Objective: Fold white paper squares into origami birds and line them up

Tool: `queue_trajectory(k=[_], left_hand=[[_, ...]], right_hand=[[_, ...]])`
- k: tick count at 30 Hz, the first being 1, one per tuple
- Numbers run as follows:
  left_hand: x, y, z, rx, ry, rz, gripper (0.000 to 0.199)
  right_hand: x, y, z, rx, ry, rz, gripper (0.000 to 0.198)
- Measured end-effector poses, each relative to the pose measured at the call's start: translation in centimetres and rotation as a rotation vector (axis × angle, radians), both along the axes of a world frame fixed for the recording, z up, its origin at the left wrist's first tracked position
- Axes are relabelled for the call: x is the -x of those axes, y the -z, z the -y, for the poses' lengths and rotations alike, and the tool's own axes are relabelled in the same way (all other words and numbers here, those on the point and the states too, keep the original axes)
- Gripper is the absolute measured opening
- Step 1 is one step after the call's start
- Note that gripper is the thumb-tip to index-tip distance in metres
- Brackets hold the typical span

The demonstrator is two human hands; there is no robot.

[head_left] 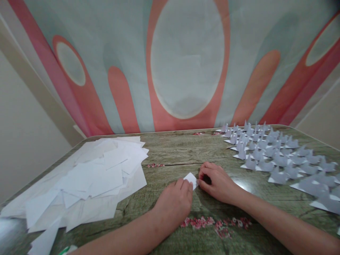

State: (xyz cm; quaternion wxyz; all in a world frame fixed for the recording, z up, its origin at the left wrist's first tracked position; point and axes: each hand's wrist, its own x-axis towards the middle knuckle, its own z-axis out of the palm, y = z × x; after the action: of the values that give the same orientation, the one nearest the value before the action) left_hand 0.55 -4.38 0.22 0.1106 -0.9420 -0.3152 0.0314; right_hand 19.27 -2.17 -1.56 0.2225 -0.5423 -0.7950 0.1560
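Note:
A small folded piece of white paper [190, 179], diamond-shaped from here, is between my hands over the middle of the table. My left hand [175, 199] is closed on its near left side, with the fingers bent and partly covering it. At its right corner, my right hand [216, 181] pinches with thumb and index finger, the other fingers curled. The lower part of the paper is hidden behind my left fingers.
Loose white paper sheets [92, 177] lie in an overlapping pile on the left. Rows of folded white paper figures [280, 159] stand on the right. The wood-patterned table [175, 148] bears printed pink flowers and meets a coloured backdrop [186, 63] behind.

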Motion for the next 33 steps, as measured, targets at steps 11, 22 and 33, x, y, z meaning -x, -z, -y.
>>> queue_trajectory(k=[11, 22, 33], left_hand=[[-0.1, -0.2, 0.2, 0.009, 0.0, -0.005, 0.035], [0.3, -0.2, -0.1, 0.075, -0.003, 0.023, 0.036], [1.7, -0.2, -0.2, 0.144, 0.01, 0.074, 0.042]], right_hand=[[0.0, 0.2, 0.0, -0.001, 0.002, 0.008, 0.006], [-0.1, 0.4, 0.0, -0.006, 0.005, 0.012, 0.007], [-0.2, 0.6, 0.2, -0.033, -0.002, -0.015, 0.004]])
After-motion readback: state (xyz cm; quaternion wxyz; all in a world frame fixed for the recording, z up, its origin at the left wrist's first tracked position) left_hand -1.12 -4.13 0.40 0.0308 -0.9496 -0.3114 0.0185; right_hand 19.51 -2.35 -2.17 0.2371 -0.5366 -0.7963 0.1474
